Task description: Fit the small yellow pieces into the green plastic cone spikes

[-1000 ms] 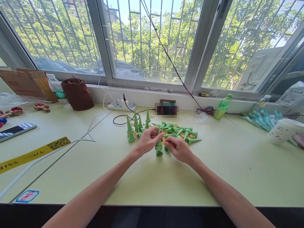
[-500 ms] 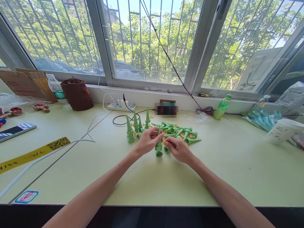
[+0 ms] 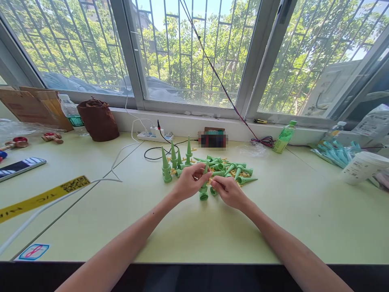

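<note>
My left hand [image 3: 189, 182] is closed around a green cone-shaped spike [image 3: 203, 187], holding it nearly upright with its wide end down, just above the table. My right hand [image 3: 228, 190] pinches something small against the spike's side; a yellowish bit shows at the fingertips, too small to name. Behind the hands lies a heap of green spikes and yellow small parts [image 3: 232, 168]. Several finished-looking spikes [image 3: 174, 162] stand upright to the left of the heap.
Pale green table [image 3: 121, 211] under a barred window. A power strip [image 3: 152, 134] with cables, brown pouch [image 3: 97, 119], phone [image 3: 21, 167] and yellow tape strip [image 3: 42, 197] are at left. A green bottle [image 3: 284, 138], bagged blue parts [image 3: 336, 152] and white cup [image 3: 363, 166] are at right.
The spike in my left hand has tilted slightly to the right at its tip. Both hands stay in the same place.
</note>
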`<act>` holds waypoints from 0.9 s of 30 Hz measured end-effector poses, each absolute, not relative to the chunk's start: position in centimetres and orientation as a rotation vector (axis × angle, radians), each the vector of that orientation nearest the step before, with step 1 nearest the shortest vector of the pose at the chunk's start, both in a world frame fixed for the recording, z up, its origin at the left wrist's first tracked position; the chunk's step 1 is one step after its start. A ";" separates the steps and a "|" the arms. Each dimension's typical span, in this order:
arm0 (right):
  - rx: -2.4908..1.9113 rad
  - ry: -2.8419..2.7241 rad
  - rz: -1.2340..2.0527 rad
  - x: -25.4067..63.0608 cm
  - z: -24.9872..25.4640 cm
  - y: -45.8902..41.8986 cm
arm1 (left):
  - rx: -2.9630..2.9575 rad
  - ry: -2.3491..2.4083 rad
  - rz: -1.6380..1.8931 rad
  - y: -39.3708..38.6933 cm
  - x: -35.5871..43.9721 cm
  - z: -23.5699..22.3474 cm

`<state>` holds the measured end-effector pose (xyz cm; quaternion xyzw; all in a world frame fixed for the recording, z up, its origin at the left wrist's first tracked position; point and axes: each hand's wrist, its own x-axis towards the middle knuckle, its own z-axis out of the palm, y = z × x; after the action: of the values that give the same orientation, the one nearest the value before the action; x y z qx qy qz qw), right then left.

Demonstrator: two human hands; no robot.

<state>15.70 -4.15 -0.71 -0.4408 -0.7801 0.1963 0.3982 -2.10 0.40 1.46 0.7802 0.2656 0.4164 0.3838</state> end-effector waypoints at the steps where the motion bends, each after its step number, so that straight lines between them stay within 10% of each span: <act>1: -1.113 -1.974 0.503 15.7 -0.7 -4.1 | 2.002 0.681 1.064 0.4 -2.1 1.5; 27: -1.142 -1.800 0.656 15.8 -1.1 -3.7 | 2.019 0.754 1.152 0.6 -2.1 1.5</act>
<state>15.80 -3.71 -1.07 -0.4597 -0.7248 0.2642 0.4399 -2.08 0.60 1.53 0.7764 0.2900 0.4431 0.3417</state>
